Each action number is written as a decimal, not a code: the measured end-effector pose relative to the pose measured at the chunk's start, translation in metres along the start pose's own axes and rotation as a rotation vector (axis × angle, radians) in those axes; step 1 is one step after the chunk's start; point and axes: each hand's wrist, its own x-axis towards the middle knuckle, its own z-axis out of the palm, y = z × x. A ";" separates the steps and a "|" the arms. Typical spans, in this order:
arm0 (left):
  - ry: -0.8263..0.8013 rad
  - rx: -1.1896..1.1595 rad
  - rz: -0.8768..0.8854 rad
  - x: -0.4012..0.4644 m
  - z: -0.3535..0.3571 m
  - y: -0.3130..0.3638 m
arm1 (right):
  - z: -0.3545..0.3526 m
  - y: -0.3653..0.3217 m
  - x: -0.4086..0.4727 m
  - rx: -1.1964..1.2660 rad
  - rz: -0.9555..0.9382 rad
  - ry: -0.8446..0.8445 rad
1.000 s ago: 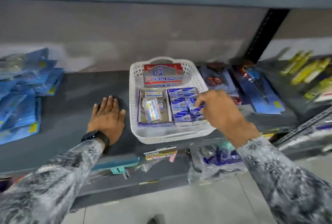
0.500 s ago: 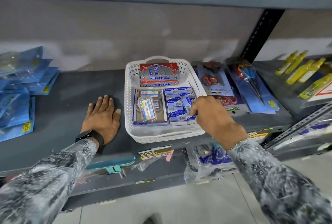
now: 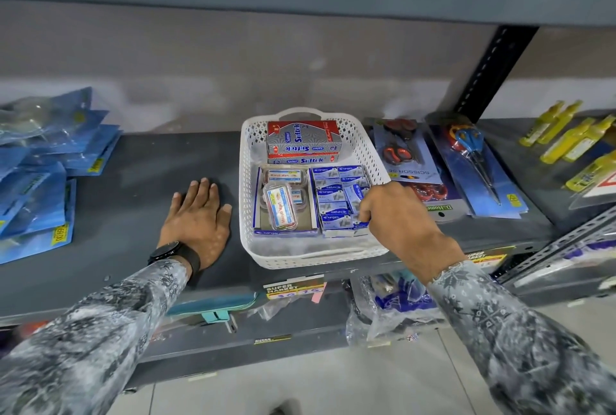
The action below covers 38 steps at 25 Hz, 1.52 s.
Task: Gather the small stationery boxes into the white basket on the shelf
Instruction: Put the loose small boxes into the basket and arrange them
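Note:
The white basket stands mid-shelf. Inside it, several small blue stationery boxes are packed in rows on the right half. A blue carton on the left half holds clear plastic packs, and a red and grey box lies at the back. My right hand reaches over the basket's right rim, fingertips pinched on a small blue box at the edge of the rows. My left hand lies flat on the shelf, left of the basket, fingers spread, a dark watch on the wrist.
Blue plastic packets are stacked at the shelf's left end. Carded scissors and another pair lie right of the basket, with yellow bottles beyond. A black upright rises behind. Bagged goods hang below.
My right hand has dropped lower and closer into the right rows of small boxes. The left hand stays flat on the shelf. The view has shifted slightly.

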 end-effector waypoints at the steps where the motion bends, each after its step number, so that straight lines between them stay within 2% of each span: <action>1: -0.003 0.000 0.000 0.000 0.000 0.000 | -0.001 0.001 0.000 0.017 0.006 -0.011; 6: -0.003 -0.011 -0.006 0.000 -0.001 0.001 | -0.008 -0.008 -0.004 0.009 -0.021 -0.074; 9: -0.005 -0.018 -0.013 0.001 0.000 0.000 | -0.010 -0.035 -0.007 0.141 -0.185 -0.091; 12: -0.004 -0.029 -0.013 0.000 0.000 0.000 | -0.006 -0.064 -0.010 0.315 -0.279 -0.261; 16: 0.006 -0.038 -0.013 0.000 -0.001 0.001 | 0.000 -0.084 -0.004 0.298 -0.312 -0.370; 25: 0.006 -0.034 -0.014 0.000 -0.001 0.000 | 0.006 -0.092 0.015 0.253 -0.254 -0.325; 29: -0.002 -0.031 -0.015 0.000 -0.002 0.001 | 0.000 -0.071 0.006 0.300 -0.221 -0.340; 35: -0.002 -0.023 -0.011 0.000 -0.001 0.000 | -0.012 -0.017 -0.005 0.085 -0.016 -0.373; 38: -0.005 -0.015 -0.010 0.000 -0.001 0.000 | -0.011 -0.012 -0.006 0.051 0.015 -0.373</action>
